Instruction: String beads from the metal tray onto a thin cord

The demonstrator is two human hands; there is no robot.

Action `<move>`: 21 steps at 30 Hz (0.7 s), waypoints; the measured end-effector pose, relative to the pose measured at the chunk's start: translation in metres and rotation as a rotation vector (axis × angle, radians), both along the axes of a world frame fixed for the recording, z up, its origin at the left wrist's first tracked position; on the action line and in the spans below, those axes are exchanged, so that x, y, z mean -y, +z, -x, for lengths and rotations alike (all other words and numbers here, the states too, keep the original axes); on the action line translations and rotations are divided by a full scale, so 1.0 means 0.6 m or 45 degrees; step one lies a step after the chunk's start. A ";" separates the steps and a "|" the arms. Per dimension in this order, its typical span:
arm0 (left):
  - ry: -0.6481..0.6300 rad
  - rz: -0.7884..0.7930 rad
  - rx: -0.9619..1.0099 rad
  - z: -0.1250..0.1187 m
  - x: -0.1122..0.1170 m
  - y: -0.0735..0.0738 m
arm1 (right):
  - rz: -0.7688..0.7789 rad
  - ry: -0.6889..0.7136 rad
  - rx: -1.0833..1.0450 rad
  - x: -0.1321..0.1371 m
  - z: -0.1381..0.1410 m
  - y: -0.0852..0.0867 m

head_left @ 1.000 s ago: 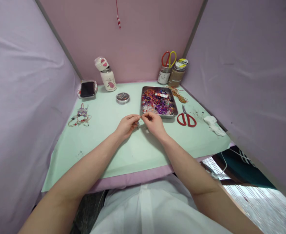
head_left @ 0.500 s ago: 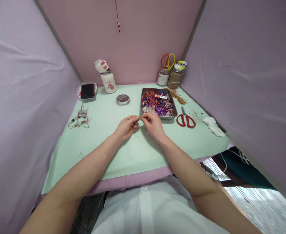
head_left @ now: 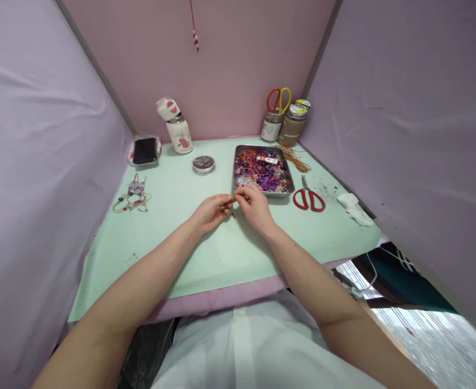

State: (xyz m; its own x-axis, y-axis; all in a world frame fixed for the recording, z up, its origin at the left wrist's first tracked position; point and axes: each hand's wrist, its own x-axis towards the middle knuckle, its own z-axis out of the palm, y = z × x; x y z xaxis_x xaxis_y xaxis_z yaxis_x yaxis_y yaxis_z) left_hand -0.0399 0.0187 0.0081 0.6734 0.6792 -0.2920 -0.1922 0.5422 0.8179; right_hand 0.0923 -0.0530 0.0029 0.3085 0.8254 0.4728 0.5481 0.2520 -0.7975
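My left hand (head_left: 212, 212) and my right hand (head_left: 254, 206) meet with fingertips touching, or nearly so, just in front of the bead tray (head_left: 292, 183). The left fingers are closed on a small beaded piece (head_left: 233, 214), whose dark and pale beads show below the fingertips. My right thumb and forefinger pinch right beside it; what lies in that pinch is too small to make out. Purple, red, orange and clear beads fill the metal tray, with a small red-and-white tube (head_left: 267, 160) on top.
Red-handled scissors (head_left: 309, 199) lie right of the tray, near crumpled white tissue (head_left: 355, 209). Behind stand a jar with scissors (head_left: 270, 128), a brown jar (head_left: 291, 129) and a bottle (head_left: 180, 135). A round case (head_left: 203, 165), a phone (head_left: 145, 151) and a beaded string ornament (head_left: 135, 194) are leftward.
My left fingers have shifted slightly toward the right hand, and the beaded piece below them has turned and hangs a little lower and farther right. My right hand stays nearly in place.
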 end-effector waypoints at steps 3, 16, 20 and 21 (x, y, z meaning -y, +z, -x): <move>-0.021 -0.010 -0.012 0.001 0.001 0.001 | 0.021 -0.007 -0.009 0.001 0.001 0.002; -0.046 -0.194 -0.119 0.001 0.003 0.002 | 0.096 -0.007 -0.156 -0.001 -0.012 0.012; -0.078 -0.271 -0.209 0.000 0.010 0.004 | 0.119 0.082 -0.086 0.001 -0.014 0.017; -0.094 -0.289 -0.228 -0.001 0.011 0.005 | 0.131 0.110 -0.065 0.001 -0.014 0.018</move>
State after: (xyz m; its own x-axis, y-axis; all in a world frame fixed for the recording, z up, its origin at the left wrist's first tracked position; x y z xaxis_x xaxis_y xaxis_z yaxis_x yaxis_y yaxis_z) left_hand -0.0396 0.0119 0.0109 0.6751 0.6915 -0.2569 -0.0010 0.3491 0.9371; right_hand 0.1008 -0.0534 0.0139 0.2557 0.8932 0.3699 0.4863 0.2119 -0.8477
